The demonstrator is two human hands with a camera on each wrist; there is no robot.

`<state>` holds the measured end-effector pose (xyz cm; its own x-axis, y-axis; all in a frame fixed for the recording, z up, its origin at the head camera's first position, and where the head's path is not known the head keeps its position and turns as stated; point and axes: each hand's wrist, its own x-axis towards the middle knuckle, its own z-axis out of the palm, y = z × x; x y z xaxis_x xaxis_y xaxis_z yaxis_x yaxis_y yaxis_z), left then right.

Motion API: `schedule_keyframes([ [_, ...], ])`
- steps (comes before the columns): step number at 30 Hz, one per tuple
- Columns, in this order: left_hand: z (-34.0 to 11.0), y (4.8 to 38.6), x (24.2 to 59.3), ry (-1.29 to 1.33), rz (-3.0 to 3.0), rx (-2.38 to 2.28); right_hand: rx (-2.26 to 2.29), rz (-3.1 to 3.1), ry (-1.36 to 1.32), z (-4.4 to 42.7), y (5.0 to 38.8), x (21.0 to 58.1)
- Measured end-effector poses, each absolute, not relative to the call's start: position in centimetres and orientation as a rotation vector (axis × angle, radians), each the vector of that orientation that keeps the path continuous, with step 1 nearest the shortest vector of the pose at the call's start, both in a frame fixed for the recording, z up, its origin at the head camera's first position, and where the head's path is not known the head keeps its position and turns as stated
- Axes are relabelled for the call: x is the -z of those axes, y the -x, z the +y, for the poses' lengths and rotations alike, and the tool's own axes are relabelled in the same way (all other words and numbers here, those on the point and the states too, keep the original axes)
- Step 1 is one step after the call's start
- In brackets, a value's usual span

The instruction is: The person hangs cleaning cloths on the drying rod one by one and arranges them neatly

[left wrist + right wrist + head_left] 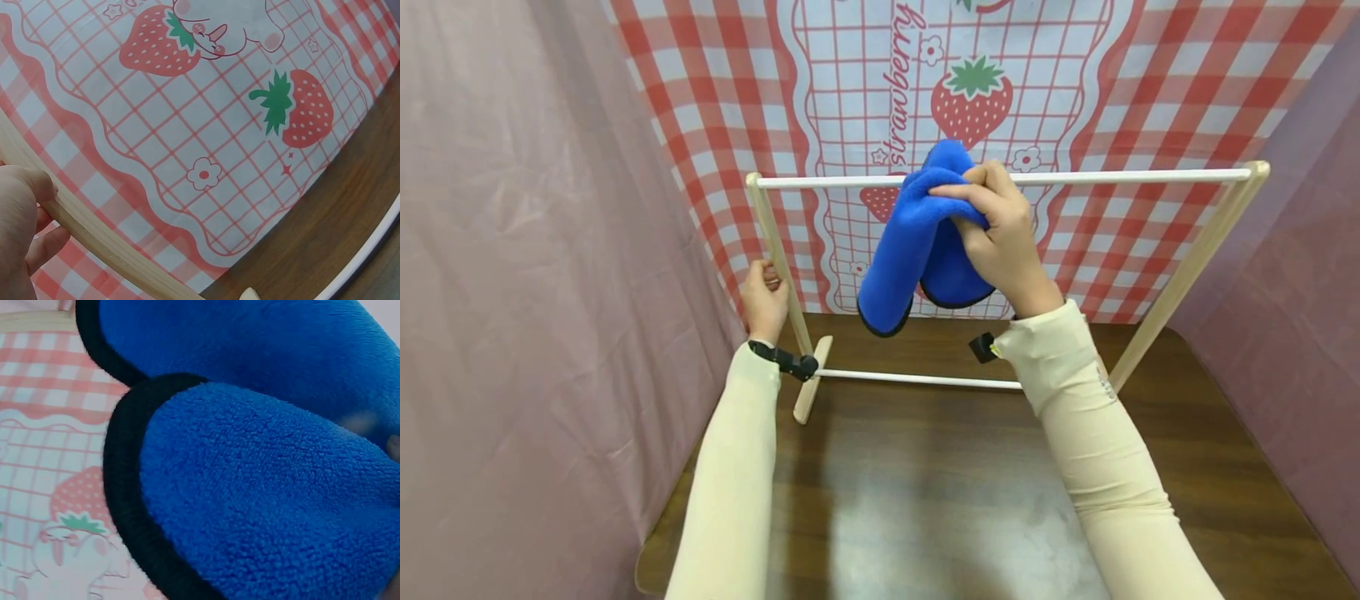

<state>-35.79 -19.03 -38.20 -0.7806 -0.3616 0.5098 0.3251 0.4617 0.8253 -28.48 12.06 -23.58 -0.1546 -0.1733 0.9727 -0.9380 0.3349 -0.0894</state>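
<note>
While the left hand (765, 304) pinches the left wooden post (770, 229) of a rack (1191, 275) with curled fingers, the right hand (1000, 229) holds a fuzzy blue cloth (895, 258) in a narrow grip, folds gathered between thumb and fingers. Edged in black, the cloth hangs just left of the middle of the white top rail (1135, 177); whether the rail bears any of it, I cannot tell. Near the table's far edge, the white lower rail (917, 379) runs above the brown tabletop (940, 500).
</note>
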Motion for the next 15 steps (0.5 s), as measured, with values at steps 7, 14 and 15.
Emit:
schedule_keyframes([
  [7,-19.0,35.7,38.2,-0.03,-2.063,1.342,-0.967,-1.502,-0.974,12.0,28.6,20.4],
  [14,-19.0,35.7,38.2,-0.053,-2.086,1.339,-0.997,-1.505,-0.864,11.9,29.3,18.1],
  [15,-19.0,35.7,38.3,-0.053,-2.087,1.339,-1.003,-1.502,-0.849,11.9,29.5,17.9],
])
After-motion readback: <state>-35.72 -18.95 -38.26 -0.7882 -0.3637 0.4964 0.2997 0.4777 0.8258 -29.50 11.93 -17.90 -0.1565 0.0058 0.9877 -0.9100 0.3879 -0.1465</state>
